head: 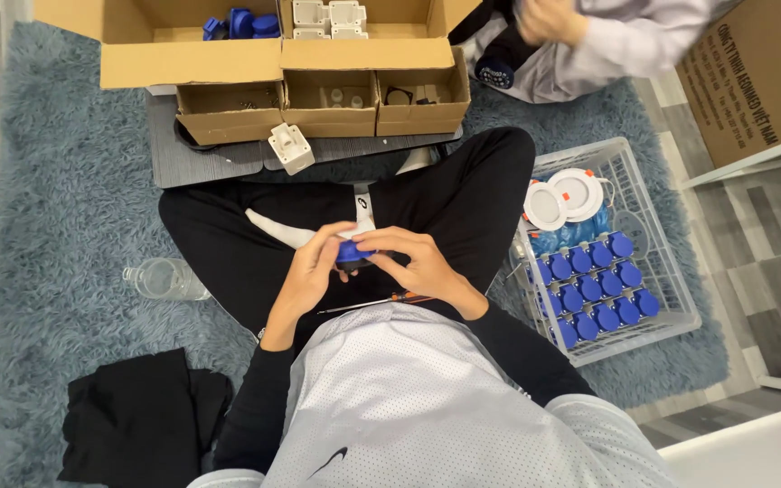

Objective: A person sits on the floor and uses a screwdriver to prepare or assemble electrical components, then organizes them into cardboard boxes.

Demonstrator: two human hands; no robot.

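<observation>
Two hands [368,267] half-hiding blue part [352,252]

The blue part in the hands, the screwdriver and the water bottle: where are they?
blue part [352,252], head view, its top between the fingers.
screwdriver [368,304], head view, its thin shaft.
water bottle [164,279], head view, its clear body.

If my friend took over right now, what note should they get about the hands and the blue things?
Left hand and right hand: both pinch one small round blue plastic part over the lap.
Thin screwdriver: lying on the lap, untouched.
Done: rows of matching blue parts stand in the white plastic crate, beside two round white discs.
Left: more blue pieces and white blocks sit in the open cardboard box.
</observation>
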